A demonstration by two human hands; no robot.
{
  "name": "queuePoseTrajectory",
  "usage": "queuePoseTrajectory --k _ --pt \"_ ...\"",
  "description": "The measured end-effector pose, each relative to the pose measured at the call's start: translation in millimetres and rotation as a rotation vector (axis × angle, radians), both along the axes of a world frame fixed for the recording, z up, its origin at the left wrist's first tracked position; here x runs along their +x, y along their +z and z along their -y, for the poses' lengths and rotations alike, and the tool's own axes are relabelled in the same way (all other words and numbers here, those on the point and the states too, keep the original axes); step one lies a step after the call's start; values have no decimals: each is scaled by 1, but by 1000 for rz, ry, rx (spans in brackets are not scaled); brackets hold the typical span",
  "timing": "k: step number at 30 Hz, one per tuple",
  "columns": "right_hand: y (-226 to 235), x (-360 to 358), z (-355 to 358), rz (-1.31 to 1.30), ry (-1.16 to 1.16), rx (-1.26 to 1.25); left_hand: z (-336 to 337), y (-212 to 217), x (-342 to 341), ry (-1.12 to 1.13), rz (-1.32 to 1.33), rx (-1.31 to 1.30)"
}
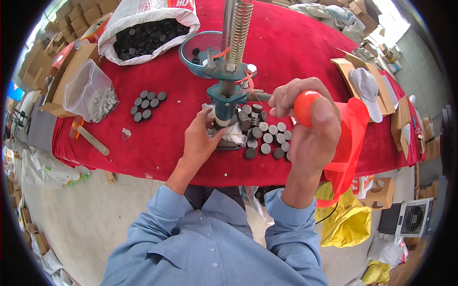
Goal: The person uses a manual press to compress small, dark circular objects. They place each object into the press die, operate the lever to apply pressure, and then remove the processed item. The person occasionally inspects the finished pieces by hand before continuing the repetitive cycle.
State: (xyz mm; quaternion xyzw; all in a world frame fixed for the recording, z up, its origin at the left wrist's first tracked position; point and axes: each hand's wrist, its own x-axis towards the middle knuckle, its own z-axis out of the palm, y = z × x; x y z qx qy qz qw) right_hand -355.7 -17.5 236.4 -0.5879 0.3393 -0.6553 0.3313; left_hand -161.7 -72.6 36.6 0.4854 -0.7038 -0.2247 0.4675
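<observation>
A green hand press (223,95) with a steel column and a coil spring (240,33) stands at the middle of the table. My right hand (310,124) is closed round the red ball knob (305,107) of its lever. Under the press ram, my left hand (199,138) curls thumb and fingers about a small dark piece; the ram and fingers partly hide it. Clear plastic film (234,135) lies crumpled beside those fingertips. Right of the press, several round black caps with grey faces (267,137) are spread, some of them stacked.
More caps (147,103) lie to the left, near a hammer (93,140) and a clear bag of small pale parts (98,102). Behind stand a white sack of black caps (148,40) and a blue bowl (191,66). A red plastic bag (348,138) hangs by my right wrist.
</observation>
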Motion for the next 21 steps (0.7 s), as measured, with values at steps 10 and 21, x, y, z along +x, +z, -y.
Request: queuePoseTrajectory --k 10,21 --pt "-38 1 -20 8 4 -172 3 2 -8 -7 -5 -63" --pt "-128 10 -61 -53 -67 -273 65 -30 175 603 466 -252"
